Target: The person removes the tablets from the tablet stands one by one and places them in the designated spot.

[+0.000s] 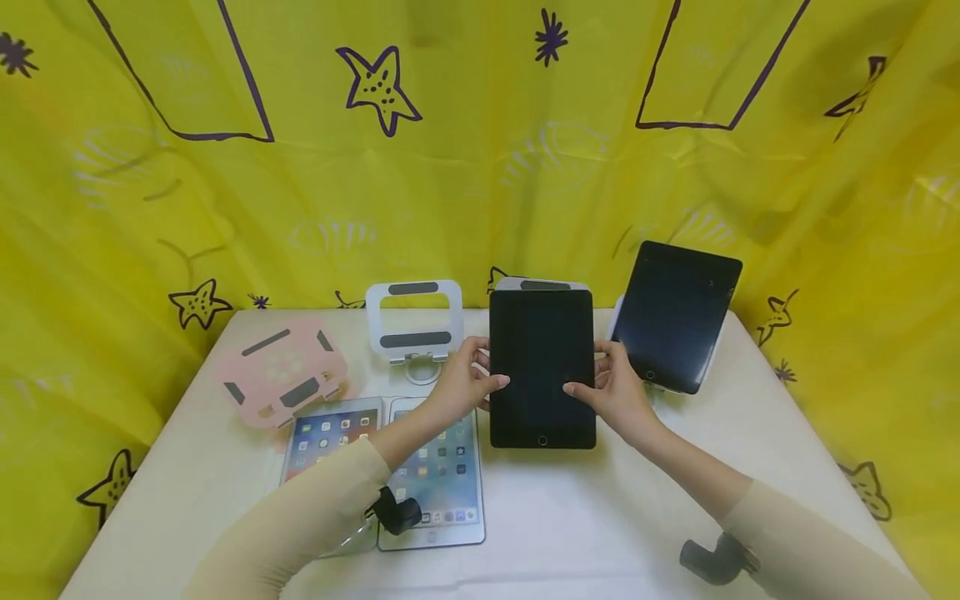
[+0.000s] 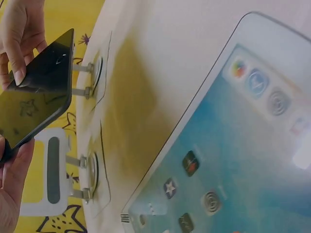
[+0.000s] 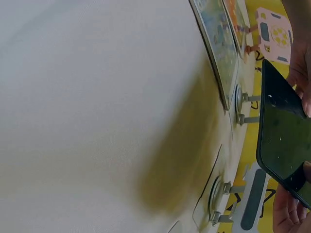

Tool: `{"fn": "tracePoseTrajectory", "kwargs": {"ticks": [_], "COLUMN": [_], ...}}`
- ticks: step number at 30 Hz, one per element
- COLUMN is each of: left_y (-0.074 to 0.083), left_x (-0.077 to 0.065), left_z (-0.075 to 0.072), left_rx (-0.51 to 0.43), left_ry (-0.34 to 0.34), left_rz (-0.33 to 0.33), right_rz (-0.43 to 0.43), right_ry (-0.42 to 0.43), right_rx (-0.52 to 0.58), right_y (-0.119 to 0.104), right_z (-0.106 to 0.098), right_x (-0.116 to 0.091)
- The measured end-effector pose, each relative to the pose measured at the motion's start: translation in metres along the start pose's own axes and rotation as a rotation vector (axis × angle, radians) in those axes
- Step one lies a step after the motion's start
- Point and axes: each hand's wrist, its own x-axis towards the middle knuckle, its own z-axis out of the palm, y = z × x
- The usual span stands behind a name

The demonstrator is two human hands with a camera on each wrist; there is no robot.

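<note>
A tablet with a dark screen (image 1: 542,367) is held upright between both hands, raised above the table as its shadow shows in the right wrist view. My left hand (image 1: 459,379) grips its left edge, thumb on the screen and fingers behind. The right hand (image 1: 621,393) grips the opposite edge in the same way. Behind the tablet stands a white tablet stand (image 1: 543,284), mostly hidden in the head view; its grey pad and hinged legs (image 3: 255,199) show in the right wrist view. The tablet's lower end, with its round button, points toward the person.
To the right, another dark tablet (image 1: 678,317) leans on a stand. A second white stand (image 1: 415,340) is left of the hands, beside a pink stand (image 1: 285,371). Two tablets with app icons lie flat, one (image 1: 442,475) beneath the left forearm, the other (image 1: 333,429) further left. Yellow curtain surrounds the table.
</note>
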Motion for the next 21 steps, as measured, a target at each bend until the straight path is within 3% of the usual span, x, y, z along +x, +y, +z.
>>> {"fn": "tracePoseTrajectory", "kwargs": {"ticks": [5,12,21], "left_y": [-0.006,-0.02,-0.044], "left_x": [-0.006,-0.016,-0.031], "left_z": [-0.001,0.003,0.011], "left_rx": [-0.08,-0.075,-0.08], "left_ry": [-0.017,-0.041,-0.094], "left_rz": [-0.083,-0.195,-0.225], "right_rz": [0.057,0.163,0.222], "right_ry": [-0.056,-0.155,-0.239], "right_rx": [0.046,0.058,0.063], "right_y": [-0.001,0.009,0.029], "right_z": [0.002,0.011,0.022], "right_x": [-0.001,-0.005,-0.018]}}
